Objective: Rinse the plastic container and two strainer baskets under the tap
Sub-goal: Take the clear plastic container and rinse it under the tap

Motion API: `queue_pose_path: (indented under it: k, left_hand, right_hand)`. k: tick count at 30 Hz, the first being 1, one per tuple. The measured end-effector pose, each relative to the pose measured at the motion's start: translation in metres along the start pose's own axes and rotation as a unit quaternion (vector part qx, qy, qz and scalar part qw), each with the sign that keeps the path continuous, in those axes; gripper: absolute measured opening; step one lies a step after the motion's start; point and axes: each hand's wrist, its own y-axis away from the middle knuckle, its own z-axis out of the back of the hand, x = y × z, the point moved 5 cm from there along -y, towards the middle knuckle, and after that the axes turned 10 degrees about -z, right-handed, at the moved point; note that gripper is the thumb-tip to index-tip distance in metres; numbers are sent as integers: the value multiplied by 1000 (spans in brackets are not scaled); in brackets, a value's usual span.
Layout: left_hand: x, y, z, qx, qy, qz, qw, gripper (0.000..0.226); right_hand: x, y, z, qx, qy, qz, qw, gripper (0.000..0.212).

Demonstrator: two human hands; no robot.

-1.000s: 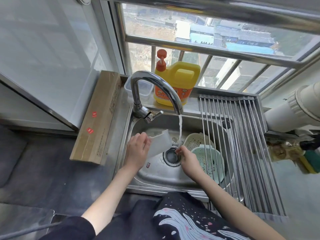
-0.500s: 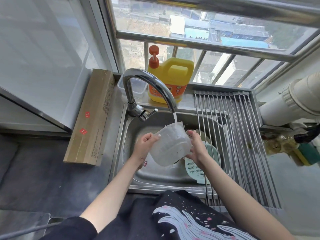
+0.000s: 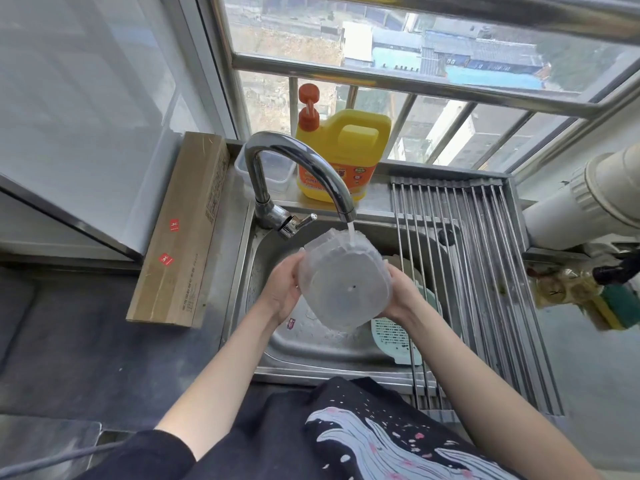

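Both hands, left (image 3: 282, 292) and right (image 3: 398, 296), now grip the container (image 3: 343, 282), raised under the tap (image 3: 301, 174); fingers curled around it; rinsing begins.

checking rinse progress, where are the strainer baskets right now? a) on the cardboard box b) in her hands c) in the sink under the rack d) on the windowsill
c: the green strainer basket lies in the sink beside another, while both hands hold the clear plastic container.
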Motion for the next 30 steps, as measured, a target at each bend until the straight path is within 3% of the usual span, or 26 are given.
queue_pose_path:
  k: [4,8,12,16,21,27,30]
  left_hand:
    - [-6,-12,-7,14,-54,13,998,37]
    - [-12,-16,-21,45,-53,18,997,37]
    - [-20,-21,-30,52,-61,-1,997,39]
    - [-31,-25,-41,63,-72,-7,995,25]
    - [-44,-30,-58,95,-71,6,993,28]
    - [-48,-32,-58,63,-65,-6,996,27]
    - [-50,-22,-66,60,-126,-37,989,20]
  right_hand:
    - [-15,8,-1,48,-44,-111,992,36]
    - [-14,23,-5,97,-66,-67,991,32]
    - [-24,18,-3,110,-109,-90,984,31]
    - [-36,14,2,124,-173,-121,969,40]
    - [-39,23,0,112,-202,-84,969,36]
    - [-32,22,-9,85,-205,-71,972,35]
    - [-27,26,-15,74,-225,-60,970,36]
